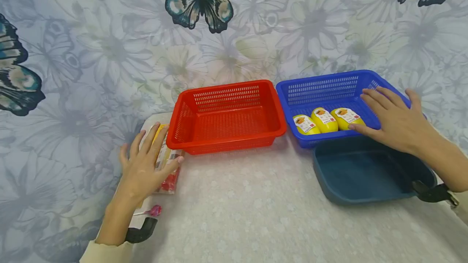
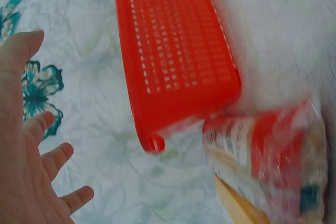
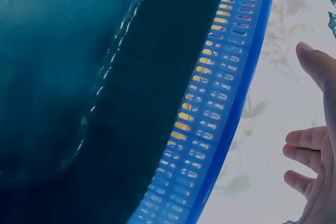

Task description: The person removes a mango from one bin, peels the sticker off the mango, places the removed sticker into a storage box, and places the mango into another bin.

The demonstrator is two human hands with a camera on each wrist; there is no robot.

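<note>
My left hand (image 1: 142, 173), fingers spread and holding nothing, hovers over a clear plastic packet (image 1: 170, 175) with red and yellow printing at the left. In the left wrist view the fingers stand apart from that packet (image 2: 262, 166). Over the right part of the blue basket (image 1: 321, 78) is my right hand (image 1: 398, 123), its fingers extended and its grasp empty. Three yellow egg-shaped packages (image 1: 324, 121) with white labels lie in that basket along its near side. The right thumb appears close to the rightmost one; whether they touch I cannot tell.
A red basket (image 1: 226, 147) stands in the middle, its inside bare. In front of the blue basket sits a dark teal tub (image 1: 365, 177). A pink lollipop (image 1: 155, 210) lies near the left wrist. Behind is a butterfly-and-flower patterned backdrop (image 1: 226, 56).
</note>
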